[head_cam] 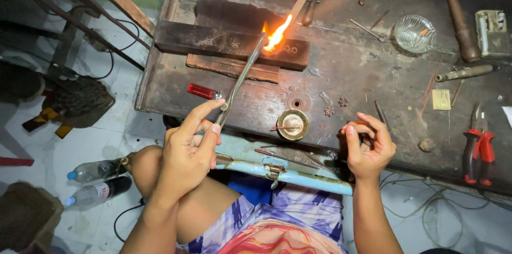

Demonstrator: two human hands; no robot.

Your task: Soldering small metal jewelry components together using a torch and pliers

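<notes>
A slim metal torch (242, 75) slants across the bench, flaming onto small rings (290, 49).

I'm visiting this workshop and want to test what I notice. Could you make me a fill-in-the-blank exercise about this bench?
1. The left hand holds a metal torch whose tip gives off a ____.
2. The flame plays on small rings lying on a dark ____.
3. The lighter beside the torch is ____ in colour.
4. The pliers with red handles lie to the ____ of the right hand.

Missing words: flame; block; red; right
</notes>
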